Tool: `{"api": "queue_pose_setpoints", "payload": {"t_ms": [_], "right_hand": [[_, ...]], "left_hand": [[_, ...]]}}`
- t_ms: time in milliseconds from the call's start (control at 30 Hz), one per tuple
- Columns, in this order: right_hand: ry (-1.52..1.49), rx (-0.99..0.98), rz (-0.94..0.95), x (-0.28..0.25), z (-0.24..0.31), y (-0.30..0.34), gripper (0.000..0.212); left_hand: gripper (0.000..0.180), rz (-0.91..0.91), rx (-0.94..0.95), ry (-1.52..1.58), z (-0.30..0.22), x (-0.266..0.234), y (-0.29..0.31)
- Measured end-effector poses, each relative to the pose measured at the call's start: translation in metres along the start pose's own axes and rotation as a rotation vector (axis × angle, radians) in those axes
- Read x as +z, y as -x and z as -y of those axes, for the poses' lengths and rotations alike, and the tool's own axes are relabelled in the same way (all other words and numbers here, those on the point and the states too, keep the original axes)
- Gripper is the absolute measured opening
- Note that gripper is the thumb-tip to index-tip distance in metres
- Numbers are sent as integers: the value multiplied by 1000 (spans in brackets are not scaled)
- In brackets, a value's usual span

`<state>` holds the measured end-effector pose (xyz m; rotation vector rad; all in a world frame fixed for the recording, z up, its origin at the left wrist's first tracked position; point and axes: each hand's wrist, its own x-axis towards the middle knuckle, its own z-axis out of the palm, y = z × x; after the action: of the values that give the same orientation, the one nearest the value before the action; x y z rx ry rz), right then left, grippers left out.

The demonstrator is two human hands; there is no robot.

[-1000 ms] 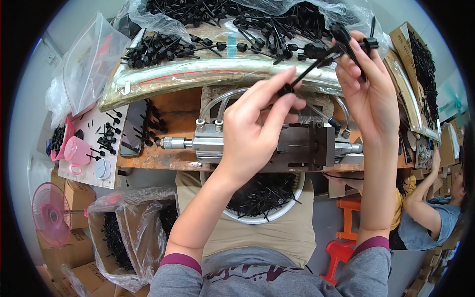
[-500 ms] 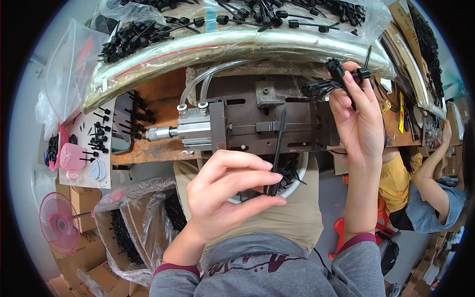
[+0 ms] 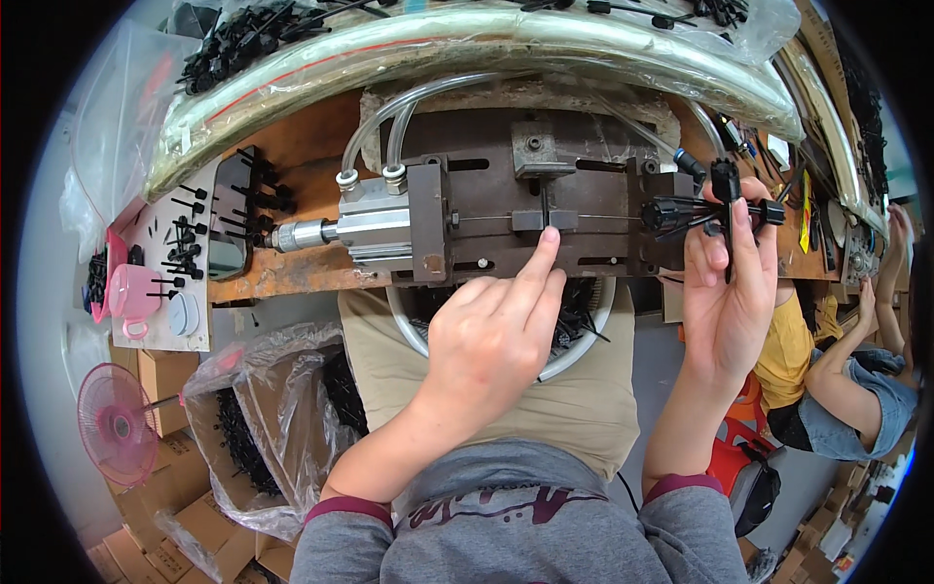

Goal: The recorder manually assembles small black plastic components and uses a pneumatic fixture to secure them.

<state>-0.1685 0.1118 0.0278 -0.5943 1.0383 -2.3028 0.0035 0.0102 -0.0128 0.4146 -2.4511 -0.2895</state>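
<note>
My left hand point(image 3: 491, 331) reaches to the metal fixture point(image 3: 482, 200) on the bench, its index finger stretched out and the others partly bent. That fingertip touches the small jaw block point(image 3: 526, 221) in the middle. A thin dark rod point(image 3: 547, 193) stands out of the slot there, beyond the fingertip; its near end is hidden. Beside the fixture's right end, my right hand point(image 3: 730, 292) is closed round several black plastic parts with rods point(image 3: 671, 214), pointing different ways.
A silver cylinder point(image 3: 375, 229) with clear hoses joins the fixture's left end. Black parts point(image 3: 183, 243) lie at the left by a pink cup point(image 3: 134, 292). A white-rimmed tub point(image 3: 409, 336) of black parts is below the bench. A co-worker's arm point(image 3: 842, 346) shows at right.
My left hand has moved up from over my lap to the fixture's jaws, and the black rod is no longer upright between its fingers. My right hand has dropped slightly, still holding its parts.
</note>
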Motion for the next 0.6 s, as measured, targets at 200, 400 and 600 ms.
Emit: {"api": "queue_pose_setpoints", "payload": {"t_ms": [200, 400, 600], "right_hand": [[33, -15, -24, -3, -3, 7, 22], [45, 2, -51, 0, -7, 13, 21], [66, 25, -59, 6, -10, 19, 21]], "left_hand": [[24, 26, -29, 10, 2, -1, -5], [25, 29, -54, 40, 2, -2, -6], [20, 41, -13, 38, 4, -4, -8]]}}
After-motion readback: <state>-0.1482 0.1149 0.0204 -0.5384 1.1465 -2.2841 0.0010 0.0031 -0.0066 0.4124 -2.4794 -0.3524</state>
